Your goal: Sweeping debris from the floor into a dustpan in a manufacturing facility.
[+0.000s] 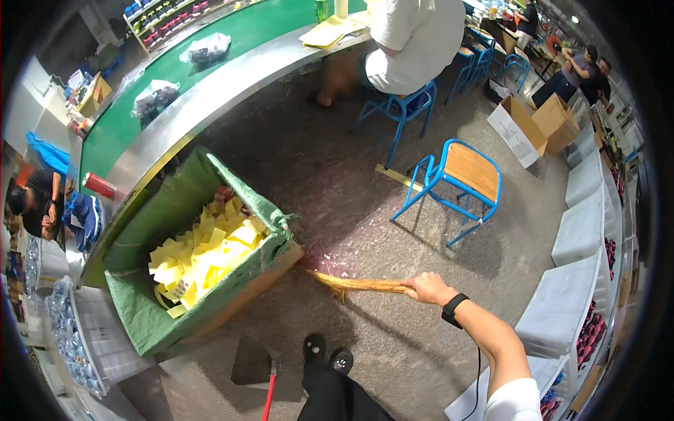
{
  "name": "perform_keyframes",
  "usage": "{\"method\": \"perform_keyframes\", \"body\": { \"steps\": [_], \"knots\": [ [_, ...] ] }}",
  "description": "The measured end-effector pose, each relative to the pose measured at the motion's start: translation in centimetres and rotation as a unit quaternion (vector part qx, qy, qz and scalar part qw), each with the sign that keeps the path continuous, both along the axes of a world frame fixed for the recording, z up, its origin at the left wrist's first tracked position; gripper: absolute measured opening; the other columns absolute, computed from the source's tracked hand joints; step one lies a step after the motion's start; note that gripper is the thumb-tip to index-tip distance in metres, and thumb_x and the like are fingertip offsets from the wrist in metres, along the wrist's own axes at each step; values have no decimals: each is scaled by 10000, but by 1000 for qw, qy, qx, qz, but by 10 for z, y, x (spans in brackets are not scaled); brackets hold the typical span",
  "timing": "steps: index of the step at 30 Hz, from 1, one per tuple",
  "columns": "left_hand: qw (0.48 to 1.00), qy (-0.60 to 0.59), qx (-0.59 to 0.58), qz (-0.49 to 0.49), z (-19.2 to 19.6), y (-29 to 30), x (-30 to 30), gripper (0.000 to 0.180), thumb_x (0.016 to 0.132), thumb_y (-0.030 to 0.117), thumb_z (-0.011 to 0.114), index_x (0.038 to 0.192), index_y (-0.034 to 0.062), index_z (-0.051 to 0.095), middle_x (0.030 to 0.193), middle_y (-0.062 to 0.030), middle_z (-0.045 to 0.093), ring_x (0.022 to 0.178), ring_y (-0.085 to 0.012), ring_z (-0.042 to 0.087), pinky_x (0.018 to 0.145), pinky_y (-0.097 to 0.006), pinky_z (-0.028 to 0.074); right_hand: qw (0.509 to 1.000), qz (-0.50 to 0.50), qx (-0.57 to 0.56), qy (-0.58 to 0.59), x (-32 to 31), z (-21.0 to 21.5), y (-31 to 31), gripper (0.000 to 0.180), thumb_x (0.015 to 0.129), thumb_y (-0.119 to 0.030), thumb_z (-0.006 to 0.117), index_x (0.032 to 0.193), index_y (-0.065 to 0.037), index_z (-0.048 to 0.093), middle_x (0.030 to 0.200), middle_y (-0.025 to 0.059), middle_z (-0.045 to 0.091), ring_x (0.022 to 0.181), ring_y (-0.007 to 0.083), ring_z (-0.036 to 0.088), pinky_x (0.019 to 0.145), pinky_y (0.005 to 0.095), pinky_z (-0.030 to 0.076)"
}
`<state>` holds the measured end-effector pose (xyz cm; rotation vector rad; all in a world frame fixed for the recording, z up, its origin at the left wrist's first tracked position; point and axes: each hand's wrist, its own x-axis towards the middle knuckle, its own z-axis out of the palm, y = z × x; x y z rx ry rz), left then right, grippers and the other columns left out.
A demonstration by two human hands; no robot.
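Note:
My right hand [427, 288], with a black band on its wrist, is closed round a straw broom [365, 284]. The broom stretches left, low over the floor, and its far end lies beside the bottom corner of a green-lined bin [242, 184]. Yellow paper scraps [203, 256] are heaped inside that bin. Near my feet, a dark dustpan [253, 361] rests on the floor, its red handle [269, 396] running out of the lower edge. My left hand does not show, so what it holds is hidden.
A blue-framed stool [474, 172] with a wooden seat stands ahead right. Beyond the bin, a person [418, 42] sits at a green conveyor table [246, 38]. White crates [562, 295] line the right side; open cartons [519, 130] stand farther back. Small pale bits lie on the floor.

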<state>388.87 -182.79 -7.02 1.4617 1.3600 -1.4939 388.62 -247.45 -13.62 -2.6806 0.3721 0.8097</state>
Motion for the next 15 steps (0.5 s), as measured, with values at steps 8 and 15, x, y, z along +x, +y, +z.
{"method": "perform_keyframes", "body": {
  "steps": [8,15],
  "knots": [
    [999,12,-23,-19,-25,-39,32,386,882,428,423,573,198,450,414,56,362,300,-118,252,308,-280,198,993,-17,-14,112,-35,48,-70,377,716,-331,592,1029,-122,583,824,147,628,762,352,603,654,463,480],
    [999,29,-27,-10,-32,-119,102,418,877,450,415,544,198,435,434,43,381,334,-130,294,323,-286,217,986,-41,140,81,-114,75,-137,489,641,-266,639,1096,-104,562,830,164,606,760,327,583,694,420,480]
  ]
}}
